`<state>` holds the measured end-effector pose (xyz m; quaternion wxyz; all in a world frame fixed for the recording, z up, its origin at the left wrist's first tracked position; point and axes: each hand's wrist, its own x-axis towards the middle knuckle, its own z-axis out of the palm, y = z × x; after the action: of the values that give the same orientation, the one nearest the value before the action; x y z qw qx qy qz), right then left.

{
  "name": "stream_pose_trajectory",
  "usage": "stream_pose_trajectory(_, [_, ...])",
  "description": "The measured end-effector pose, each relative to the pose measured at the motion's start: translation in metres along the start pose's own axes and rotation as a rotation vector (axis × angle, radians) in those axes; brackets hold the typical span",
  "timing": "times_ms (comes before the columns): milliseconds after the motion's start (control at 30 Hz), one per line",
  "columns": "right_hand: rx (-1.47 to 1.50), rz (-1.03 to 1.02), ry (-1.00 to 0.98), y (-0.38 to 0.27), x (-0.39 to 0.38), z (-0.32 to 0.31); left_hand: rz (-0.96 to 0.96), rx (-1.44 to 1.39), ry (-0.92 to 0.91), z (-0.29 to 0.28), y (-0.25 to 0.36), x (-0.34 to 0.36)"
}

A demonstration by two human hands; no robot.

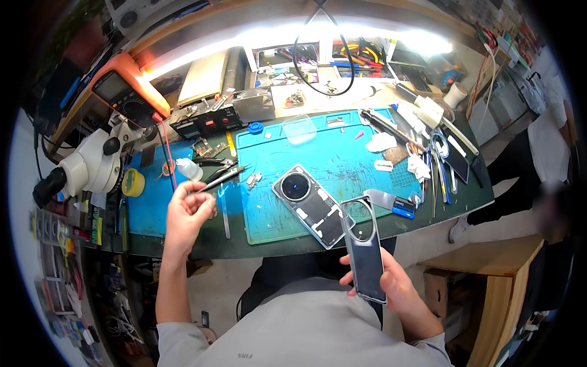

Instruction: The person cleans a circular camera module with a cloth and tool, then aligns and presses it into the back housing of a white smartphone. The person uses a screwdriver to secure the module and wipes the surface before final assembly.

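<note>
My left hand (188, 218) is at the left front of the bench, its fingers closed on a slim grey tool (223, 176) that points up to the right. My right hand (396, 282), below the bench's front edge, holds upright a phone back cover (369, 266) with a large oval cutout and clear edges. An opened phone (317, 218) with a big round camera lies tilted on the turquoise mat (269, 226), just left of the cover. A small metal part (254, 180) and a blue card (403, 207) also lie on the mat.
A white microscope (85, 171), yellow tape roll (132, 182) and orange multimeter (131, 92) occupy the left. Hand tools (441, 147) crowd the mat's right. A cable loop (351, 61) hangs above. Another person (520, 159) stands at the right, near a wooden cabinet (495, 287).
</note>
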<state>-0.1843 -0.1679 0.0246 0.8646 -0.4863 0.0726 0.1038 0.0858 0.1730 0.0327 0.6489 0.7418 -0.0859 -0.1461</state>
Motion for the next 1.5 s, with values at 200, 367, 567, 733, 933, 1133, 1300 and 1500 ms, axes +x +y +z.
stream_pose_trajectory(200, [-0.800, -0.288, 0.293, -0.015, 0.000, -0.010, 0.295, 0.884, 0.268, 0.003, -0.020, -0.020])
stream_pose_trajectory(367, [-1.406, -0.521, 0.529, -0.028, 0.019, -0.009, 0.667, 0.935, -0.077, 0.037, 0.030, -0.002])
stream_pose_trajectory(567, [-1.469, -0.494, 0.624, -0.039, 0.025, -0.012, 0.938, 0.802, -0.915, 0.120, 0.034, 0.084])
stream_pose_trajectory(733, [-1.524, -0.481, 0.703, -0.038, 0.011, -0.021, 0.885, 0.821, -1.118, 0.136, 0.028, 0.099])
stream_pose_trajectory(933, [-1.356, -0.480, 0.760, -0.039, 0.004, -0.033, 1.021, 0.863, -0.981, 0.135, 0.021, 0.090])
stream_pose_trajectory(1133, [-1.482, -0.534, 0.653, -0.041, 0.015, -0.043, 0.902, 0.853, -0.637, 0.144, 0.012, 0.055])
stream_pose_trajectory(1300, [-1.644, -0.549, 0.614, -0.054, 0.031, -0.043, 0.759, 0.866, -0.592, 0.144, 0.012, 0.043])
stream_pose_trajectory(1500, [-1.631, -0.599, 0.480, -0.060, 0.059, -0.044, 0.738, 0.655, -0.390, 0.103, 0.012, 0.036])
